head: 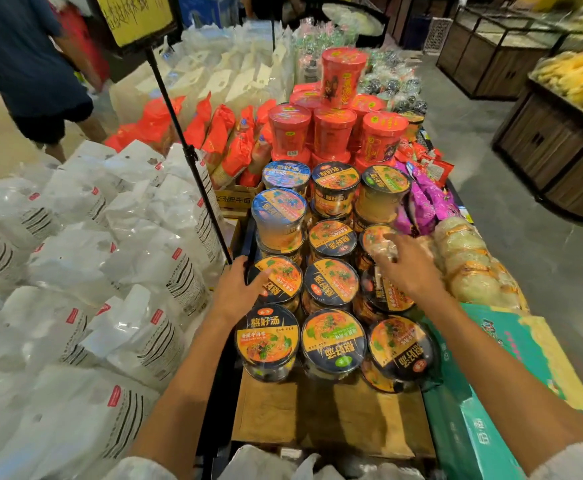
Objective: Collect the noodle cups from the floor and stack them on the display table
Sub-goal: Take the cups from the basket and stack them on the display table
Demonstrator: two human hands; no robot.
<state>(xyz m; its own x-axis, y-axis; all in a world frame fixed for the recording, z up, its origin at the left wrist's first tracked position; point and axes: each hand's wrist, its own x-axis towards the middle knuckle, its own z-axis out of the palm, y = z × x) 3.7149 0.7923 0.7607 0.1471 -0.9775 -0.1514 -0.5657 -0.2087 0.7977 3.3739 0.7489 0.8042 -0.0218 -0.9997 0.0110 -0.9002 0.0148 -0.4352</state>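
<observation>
The left hand (238, 289) rests against the left side of a dark-lidded noodle cup (280, 279) in the left column of the display, thumb laid across the lid's edge and fingers curled round the far side; whether it truly grips the cup or only steadies it cannot be told. The right hand (408, 268) reaches out over the right column, fingers spread and loose, holding nothing; its fingertips (383, 252) touch or hover just above the lid of a cup (375, 242) there, blurred by motion.

The dark noodle cups stand in three columns running from near to far on the display table, some stacked two high. The nearest row holds three: one with an upright orange label (267, 341), a middle cup (333, 342), and a right cup (401, 349) that tilts. In front of them lies a bare cardboard sheet (318, 414).

Beyond the dark cups rises a pyramid of red noodle cups (335, 129), a single one (343, 76) at its top. Left of the table lie piles of white plastic bags (75, 271) and a black sign pole (193, 161) carrying a yellow sign (134, 15). Red noodle packets (227, 140) sit at the far left, purple packets (428, 199) to the right, and a green carton (512, 358) near right. A person in dark shorts (30, 71) stands at far left.
</observation>
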